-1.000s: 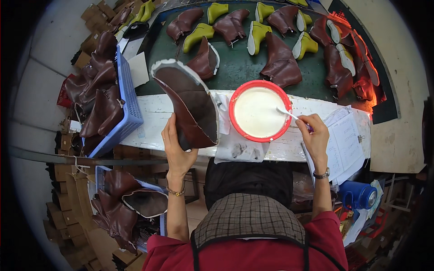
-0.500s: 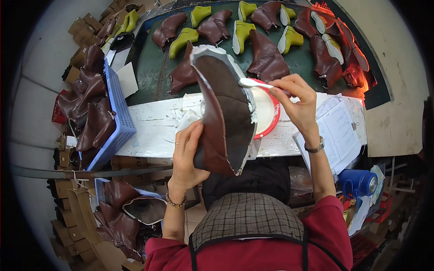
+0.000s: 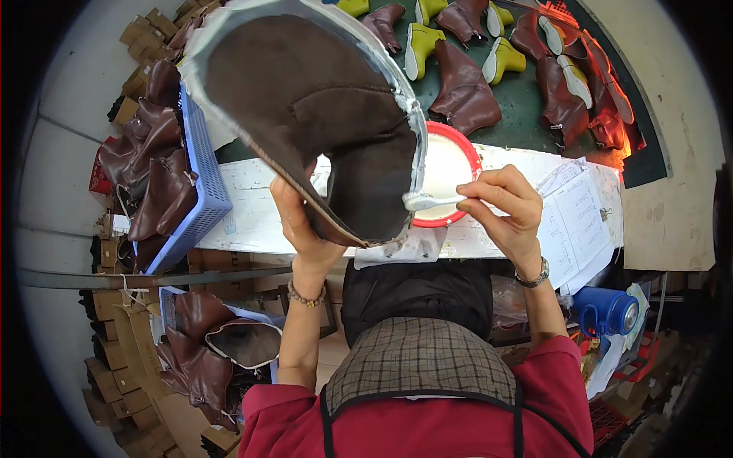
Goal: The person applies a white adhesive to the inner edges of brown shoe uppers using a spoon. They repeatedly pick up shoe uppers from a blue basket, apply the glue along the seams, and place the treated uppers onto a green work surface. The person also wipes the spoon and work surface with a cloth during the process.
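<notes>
One large brown leather boot upper (image 3: 321, 114), one round red-rimmed glue bowl (image 3: 449, 177), one white-bristled brush (image 3: 431, 201), two blue plastic crates (image 3: 200, 183), one blue jug (image 3: 607, 311)

The light is bright and even, with soft shadows. An orange glow shows at the upper right. Fisheye distortion bends the edges, and the corners are black.

**Both hands raised at the boot upper**

The left hand (image 3: 299, 221) is lifted in front of the person, forearm rising from the lower edge, wrist ringed by a bead bracelet. Its fingers are clamped on the lower edge of the brown boot upper (image 3: 321, 114), holding it up, close to the camera. The right hand (image 3: 508, 210) sits just right of the upper, wrist bent and wearing a watch. Its fingers pinch a white brush (image 3: 427, 201) whose tip touches the upper's right edge.
</notes>
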Demonstrator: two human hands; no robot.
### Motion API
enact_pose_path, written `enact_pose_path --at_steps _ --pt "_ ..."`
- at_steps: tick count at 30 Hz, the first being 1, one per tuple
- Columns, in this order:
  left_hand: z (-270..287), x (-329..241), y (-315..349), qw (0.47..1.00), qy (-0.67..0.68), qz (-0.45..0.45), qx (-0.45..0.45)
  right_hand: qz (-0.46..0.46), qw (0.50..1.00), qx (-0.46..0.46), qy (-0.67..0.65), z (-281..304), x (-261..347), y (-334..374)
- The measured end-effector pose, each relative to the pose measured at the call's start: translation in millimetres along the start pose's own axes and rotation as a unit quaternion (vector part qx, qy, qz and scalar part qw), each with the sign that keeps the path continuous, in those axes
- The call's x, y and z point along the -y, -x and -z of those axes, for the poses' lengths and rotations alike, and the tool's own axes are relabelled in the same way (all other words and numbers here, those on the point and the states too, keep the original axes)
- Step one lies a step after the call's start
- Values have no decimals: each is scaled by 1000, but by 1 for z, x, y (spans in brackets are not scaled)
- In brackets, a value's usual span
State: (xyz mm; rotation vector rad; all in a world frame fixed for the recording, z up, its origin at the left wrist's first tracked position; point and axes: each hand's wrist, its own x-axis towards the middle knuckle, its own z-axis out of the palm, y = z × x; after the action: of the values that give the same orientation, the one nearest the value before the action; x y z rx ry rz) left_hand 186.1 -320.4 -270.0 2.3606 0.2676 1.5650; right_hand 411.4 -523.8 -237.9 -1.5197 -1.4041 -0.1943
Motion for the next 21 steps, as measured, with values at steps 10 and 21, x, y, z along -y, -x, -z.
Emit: enact_pose_path --at_steps 10,21 --pt "-14 21 2 998 -21 -55 -27 -73 993 22 -92 -6 36 16" --pt "8 16 8 962 194 190 -39 -199 980 7 -20 -3 11 7"
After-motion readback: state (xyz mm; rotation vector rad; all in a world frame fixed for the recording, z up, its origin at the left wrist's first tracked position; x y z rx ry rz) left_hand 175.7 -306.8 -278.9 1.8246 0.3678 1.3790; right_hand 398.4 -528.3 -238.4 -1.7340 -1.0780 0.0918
